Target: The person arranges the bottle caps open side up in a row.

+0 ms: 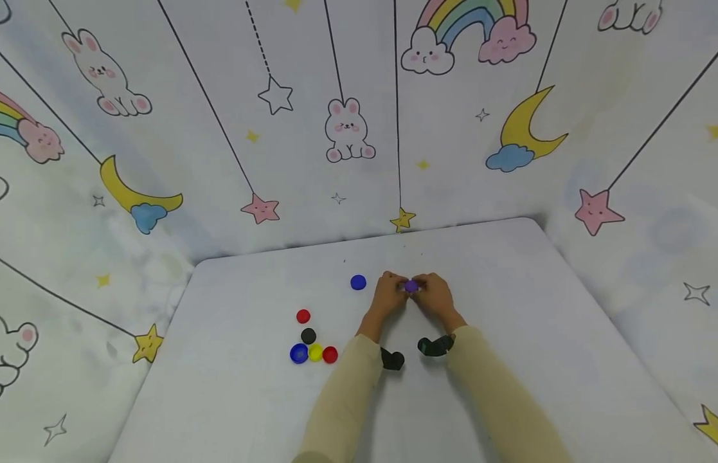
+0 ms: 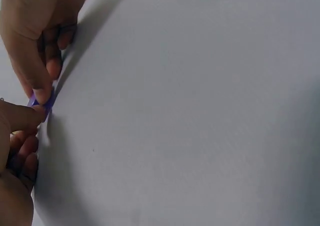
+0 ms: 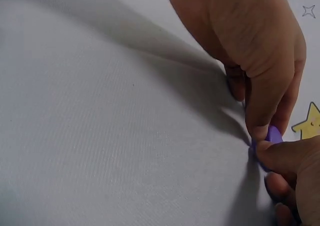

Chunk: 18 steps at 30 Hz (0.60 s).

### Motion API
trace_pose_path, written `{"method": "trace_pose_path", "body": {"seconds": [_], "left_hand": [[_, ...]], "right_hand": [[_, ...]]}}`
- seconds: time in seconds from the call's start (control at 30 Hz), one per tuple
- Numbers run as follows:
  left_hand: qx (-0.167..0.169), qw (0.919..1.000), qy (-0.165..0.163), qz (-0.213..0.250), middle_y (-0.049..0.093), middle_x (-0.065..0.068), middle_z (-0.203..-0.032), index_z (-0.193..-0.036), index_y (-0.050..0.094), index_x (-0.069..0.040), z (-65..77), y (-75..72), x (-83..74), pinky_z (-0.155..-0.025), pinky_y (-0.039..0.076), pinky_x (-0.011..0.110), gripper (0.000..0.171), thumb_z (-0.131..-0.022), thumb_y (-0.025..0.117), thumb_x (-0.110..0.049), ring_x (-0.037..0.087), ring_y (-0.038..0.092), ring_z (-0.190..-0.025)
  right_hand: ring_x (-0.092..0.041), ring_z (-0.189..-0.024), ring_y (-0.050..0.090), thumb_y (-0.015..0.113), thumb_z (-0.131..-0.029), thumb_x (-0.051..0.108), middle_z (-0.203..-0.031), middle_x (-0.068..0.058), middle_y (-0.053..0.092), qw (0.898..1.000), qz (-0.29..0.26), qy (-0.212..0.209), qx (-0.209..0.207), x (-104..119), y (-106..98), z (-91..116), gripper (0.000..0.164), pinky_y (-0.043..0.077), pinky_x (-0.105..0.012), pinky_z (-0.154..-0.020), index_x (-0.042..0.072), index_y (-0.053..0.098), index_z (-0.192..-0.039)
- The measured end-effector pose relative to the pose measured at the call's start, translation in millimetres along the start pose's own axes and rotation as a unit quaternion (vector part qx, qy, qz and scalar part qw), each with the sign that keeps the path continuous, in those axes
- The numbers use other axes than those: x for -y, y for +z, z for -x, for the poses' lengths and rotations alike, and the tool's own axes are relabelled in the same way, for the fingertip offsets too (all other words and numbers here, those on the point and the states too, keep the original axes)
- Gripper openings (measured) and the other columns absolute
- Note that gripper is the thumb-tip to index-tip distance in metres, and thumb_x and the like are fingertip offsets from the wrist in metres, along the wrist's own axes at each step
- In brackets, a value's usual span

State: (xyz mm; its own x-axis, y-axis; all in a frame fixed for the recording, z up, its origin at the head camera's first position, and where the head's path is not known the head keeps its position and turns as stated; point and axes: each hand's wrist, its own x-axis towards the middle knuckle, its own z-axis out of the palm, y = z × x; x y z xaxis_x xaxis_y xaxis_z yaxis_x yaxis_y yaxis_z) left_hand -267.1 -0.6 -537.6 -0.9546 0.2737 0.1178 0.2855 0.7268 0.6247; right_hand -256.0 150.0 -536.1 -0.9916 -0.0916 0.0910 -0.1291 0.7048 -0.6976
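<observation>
Both hands meet over the table's far part, at a small purple bottle cap (image 1: 411, 286). My left hand (image 1: 390, 297) pinches one side of it between thumb and fingers. The right hand (image 1: 435, 297) pinches the other side. In the left wrist view the purple cap (image 2: 49, 100) shows at the left edge, with fingertips covering much of it. The right wrist view has the cap (image 3: 274, 135) at the right, between the two thumbs. A blue cap (image 1: 358, 282) lies on the table just left of the left hand.
Left of the left forearm lie a red cap (image 1: 303, 316), a black cap (image 1: 308, 335), an upturned blue cap (image 1: 299, 354), a yellow cap (image 1: 315, 352) and another red cap (image 1: 330, 355). The white table (image 1: 231, 399) meets a patterned wall (image 1: 312, 167) at the back.
</observation>
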Motion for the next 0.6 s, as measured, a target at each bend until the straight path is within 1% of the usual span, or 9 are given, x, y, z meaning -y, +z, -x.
{"method": "trace_pose_path", "body": {"seconds": [0.13, 0.17, 0.23, 0.33, 0.4, 0.5, 0.6], "left_hand": [[-0.009, 0.9983, 0.016, 0.055, 0.07, 0.012, -0.11, -0.121, 0.068, -0.003, 4.7, -4.8, 0.6, -0.089, 0.051, 0.032, 0.033, -0.088, 0.068, -0.004, 0.024, 0.064, -0.101], [-0.01, 0.9974, 0.018, 0.068, 0.07, 0.012, -0.11, -0.122, 0.067, -0.003, 6.1, -8.5, -1.7, -0.088, 0.052, 0.031, 0.033, -0.089, 0.067, -0.003, 0.023, 0.064, -0.1], [-0.023, 0.9951, 0.041, 0.087, 0.07, 0.012, -0.109, -0.121, 0.067, -0.002, 8.5, -19.6, -9.3, -0.088, 0.054, 0.032, 0.031, -0.09, 0.068, -0.003, 0.023, 0.065, -0.099], [-0.04, 0.992, 0.081, 0.089, 0.068, 0.011, -0.11, -0.12, 0.066, -0.002, 13.6, -45.8, -28.3, -0.09, 0.054, 0.034, 0.03, -0.091, 0.069, -0.005, 0.022, 0.065, -0.101], [-0.059, 0.9871, 0.118, 0.091, 0.067, 0.011, -0.111, -0.12, 0.066, -0.002, 17.1, -66.3, -42.2, -0.091, 0.054, 0.036, 0.03, -0.09, 0.069, -0.006, 0.022, 0.065, -0.102], [-0.08, 0.9799, 0.153, 0.1, 0.066, 0.012, -0.112, -0.12, 0.066, -0.002, 22.7, -96.2, -59.0, -0.091, 0.054, 0.035, 0.03, -0.09, 0.069, -0.006, 0.022, 0.066, -0.101], [-0.089, 0.9752, 0.174, 0.104, 0.066, 0.011, -0.112, -0.119, 0.066, -0.001, 26.6, -121.5, -69.9, -0.089, 0.055, 0.031, 0.03, -0.089, 0.07, -0.005, 0.022, 0.067, -0.099]], "right_hand": [[-0.034, -0.099, 0.064, 0.075, -0.084, 0.009, -0.107, -0.022, 0.068, 0.999, -0.029, -0.027, -0.007, 2, -8, 4, 0.034, 0.052, -0.048, -0.088, -0.005, 0.068, -0.114], [-0.034, -0.097, 0.065, 0.075, -0.084, 0.008, -0.107, -0.022, 0.068, 0.998, -0.04, -0.039, -0.01, 4, -12, 5, 0.033, 0.053, -0.047, -0.087, -0.005, 0.068, -0.113], [-0.033, -0.096, 0.066, 0.075, -0.084, 0.007, -0.107, -0.022, 0.069, 0.996, -0.059, -0.067, -0.021, 11, -23, 7, 0.033, 0.055, -0.047, -0.084, -0.005, 0.067, -0.114], [-0.033, -0.097, 0.068, 0.075, -0.085, 0.006, -0.11, -0.02, 0.07, 0.99, -0.08, -0.108, -0.041, 30, -45, 13, 0.034, 0.057, -0.046, -0.083, -0.004, 0.067, -0.117], [-0.032, -0.097, 0.068, 0.076, -0.084, 0.005, -0.112, -0.02, 0.07, 0.985, -0.091, -0.134, -0.057, 46, -61, 17, 0.037, 0.058, -0.046, -0.082, -0.003, 0.066, -0.119], [-0.03, -0.095, 0.069, 0.076, -0.084, 0.005, -0.111, -0.018, 0.07, 0.98, -0.103, -0.157, -0.066, 72, -82, 19, 0.037, 0.058, -0.045, -0.082, -0.002, 0.066, -0.119], [-0.028, -0.093, 0.069, 0.077, -0.084, 0.008, -0.11, -0.015, 0.071, 0.978, -0.116, -0.165, -0.056, 94, -98, 18, 0.037, 0.058, -0.043, -0.083, 0.001, 0.068, -0.118]]}}
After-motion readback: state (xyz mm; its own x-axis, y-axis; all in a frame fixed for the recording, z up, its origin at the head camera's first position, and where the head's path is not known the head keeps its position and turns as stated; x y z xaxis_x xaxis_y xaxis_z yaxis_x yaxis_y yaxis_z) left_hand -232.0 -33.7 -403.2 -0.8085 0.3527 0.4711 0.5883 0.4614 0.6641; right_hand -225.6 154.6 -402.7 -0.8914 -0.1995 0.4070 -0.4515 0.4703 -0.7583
